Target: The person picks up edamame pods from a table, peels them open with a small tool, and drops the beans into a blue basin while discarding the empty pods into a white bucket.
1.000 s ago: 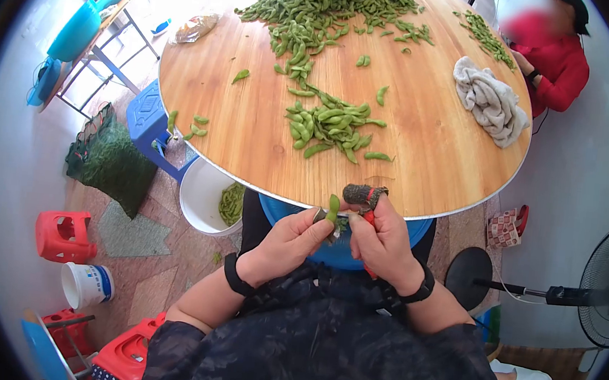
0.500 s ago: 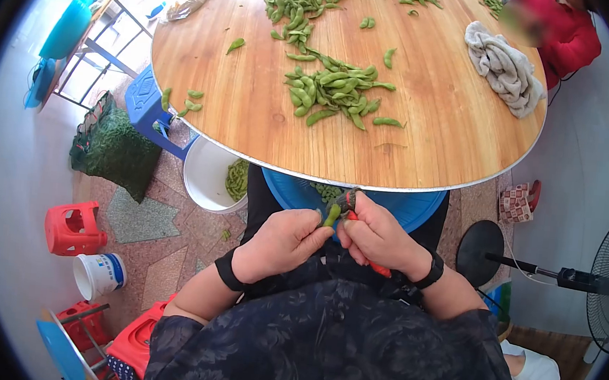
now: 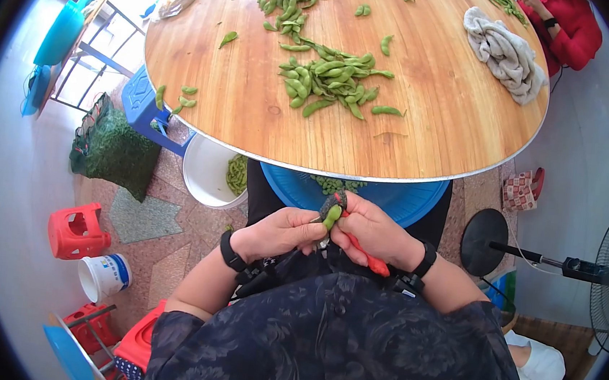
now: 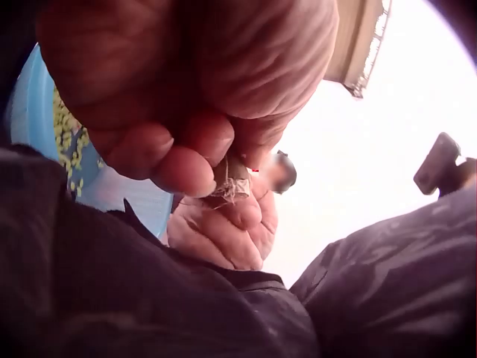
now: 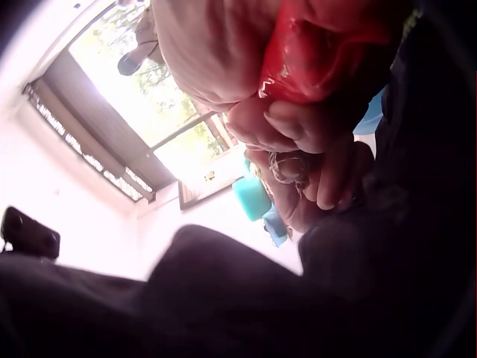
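Observation:
In the head view the left hand [image 3: 276, 235] pinches a green pod [image 3: 332, 216] between thumb and fingers. Touching it from the right, the right hand [image 3: 377, 232] grips a red-handled tool [image 3: 367, 258]; a dark wrap with a red band covers its thumb or a finger. The tool's working end is hidden. Below both hands' far side sits a blue basin [image 3: 405, 199] holding loose green beans [image 3: 337, 185]. The right wrist view shows the red handle [image 5: 302, 63] in the palm, and the left wrist view shows curled fingers [image 4: 186, 160] close to the other hand.
A round wooden table [image 3: 224, 118] bears piles of pods [image 3: 332, 77] and a grey cloth [image 3: 504, 55]. A white bucket [image 3: 201, 174] with pods stands left, near a blue stool [image 3: 138, 99]. A fan [image 3: 605, 267] stands right; a person in red [image 3: 579, 37] is across the table.
The head view has tilted down, so the table sits higher in it. Both hands have drawn closer together around the pod, and the red handle shows more clearly under the right hand.

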`<state>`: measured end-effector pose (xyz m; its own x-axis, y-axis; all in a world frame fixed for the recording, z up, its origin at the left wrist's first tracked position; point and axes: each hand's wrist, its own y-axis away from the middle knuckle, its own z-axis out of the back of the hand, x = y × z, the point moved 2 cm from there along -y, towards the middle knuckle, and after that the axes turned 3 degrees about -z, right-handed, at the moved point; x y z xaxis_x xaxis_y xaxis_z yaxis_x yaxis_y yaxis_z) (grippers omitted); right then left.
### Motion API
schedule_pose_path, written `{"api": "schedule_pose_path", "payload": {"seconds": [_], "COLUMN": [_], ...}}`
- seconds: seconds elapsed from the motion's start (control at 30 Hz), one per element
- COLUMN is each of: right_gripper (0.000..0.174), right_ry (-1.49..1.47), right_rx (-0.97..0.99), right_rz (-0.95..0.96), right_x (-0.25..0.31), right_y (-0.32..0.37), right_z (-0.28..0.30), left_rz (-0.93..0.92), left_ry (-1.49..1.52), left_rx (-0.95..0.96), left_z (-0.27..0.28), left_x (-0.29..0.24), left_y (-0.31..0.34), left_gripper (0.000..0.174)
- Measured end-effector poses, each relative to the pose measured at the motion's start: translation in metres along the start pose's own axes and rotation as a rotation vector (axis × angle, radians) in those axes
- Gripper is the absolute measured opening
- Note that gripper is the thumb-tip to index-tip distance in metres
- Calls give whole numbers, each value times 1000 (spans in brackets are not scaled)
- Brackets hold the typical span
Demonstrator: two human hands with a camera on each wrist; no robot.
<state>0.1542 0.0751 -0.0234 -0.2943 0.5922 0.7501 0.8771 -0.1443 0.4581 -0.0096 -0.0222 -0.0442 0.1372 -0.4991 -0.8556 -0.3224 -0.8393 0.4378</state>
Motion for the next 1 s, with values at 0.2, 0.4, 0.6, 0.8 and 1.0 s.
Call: {"api": "schedule_pose_path", "payload": {"seconds": [0.2,0.4,0.6,0.8,1.0], "right_gripper": [13,10,10,12,11], "right_ry": [-442,-363,-118,-172,-593], "right_rx": [-40,-146,-189,-151,-184], "right_rz": [-68,-1,73,56,-91], "right_x": [-9,-16,-14,-9,-32], "right_y": [-9,-16,-16,-16,-27], "right_z": [10,16,17,20,30], "left_rz": [-72,-444,-259,-32,-128], "left_ry": [311,-768,-473,383,166], "left_rx": [-135,-394,-249,-24,-107], "left_z": [-2,8,10,6,6], "left_x": [22,-2,0,21,22], "left_y": [-23,-21,-20,-33,-45], "left_gripper": [25,33,28,23,27]}}
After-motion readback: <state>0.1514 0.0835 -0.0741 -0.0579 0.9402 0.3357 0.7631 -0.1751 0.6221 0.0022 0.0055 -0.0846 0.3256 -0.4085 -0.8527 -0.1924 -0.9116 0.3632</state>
